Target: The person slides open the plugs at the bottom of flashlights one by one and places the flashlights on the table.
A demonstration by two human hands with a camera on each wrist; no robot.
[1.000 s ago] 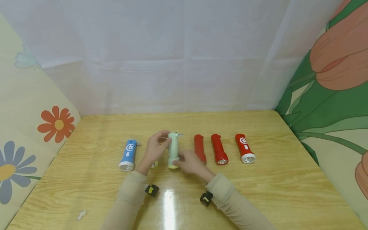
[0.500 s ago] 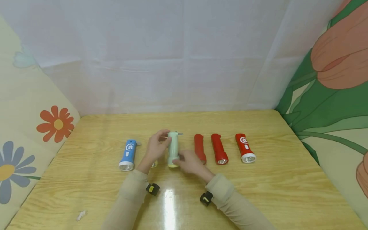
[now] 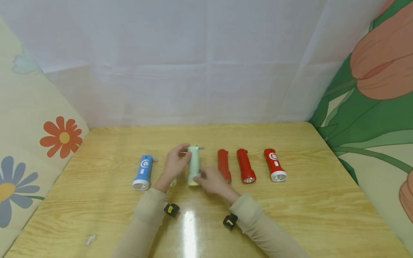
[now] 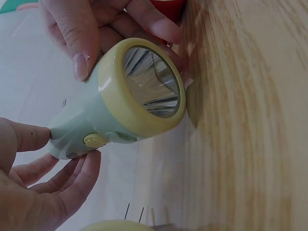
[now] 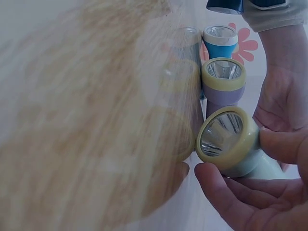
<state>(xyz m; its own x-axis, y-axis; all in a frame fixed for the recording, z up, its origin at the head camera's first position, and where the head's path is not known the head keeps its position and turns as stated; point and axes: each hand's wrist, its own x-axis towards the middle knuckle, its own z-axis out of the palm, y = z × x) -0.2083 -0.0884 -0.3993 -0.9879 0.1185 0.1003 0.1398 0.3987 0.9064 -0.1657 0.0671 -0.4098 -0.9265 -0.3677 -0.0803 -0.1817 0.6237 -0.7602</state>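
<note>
A mint green flashlight (image 3: 194, 163) with a pale yellow rim lies lengthwise in the middle of the row, its lens end toward me. My left hand (image 3: 175, 163) holds its tail end between thumb and fingers; in the left wrist view a yellow switch (image 4: 95, 140) shows beside those fingertips. At the lens end, my right hand (image 3: 214, 182) pinches the head, thumb on one side and fingers on the other, as the right wrist view shows. A purple flashlight (image 5: 224, 94) with a yellow rim lies just left, mostly hidden by my left hand in the head view.
A blue flashlight (image 3: 143, 172) lies at the row's left end. On the right lie two plain red flashlights, one partly behind my right hand (image 3: 223, 163) and one beside it (image 3: 246, 166), then a red-and-white one (image 3: 274, 165). A white curtain (image 3: 206, 89) closes off the table's back.
The head view has shifted slightly. Both hands stay on the mint green flashlight in nearly the same place, and the other flashlights have not moved.
</note>
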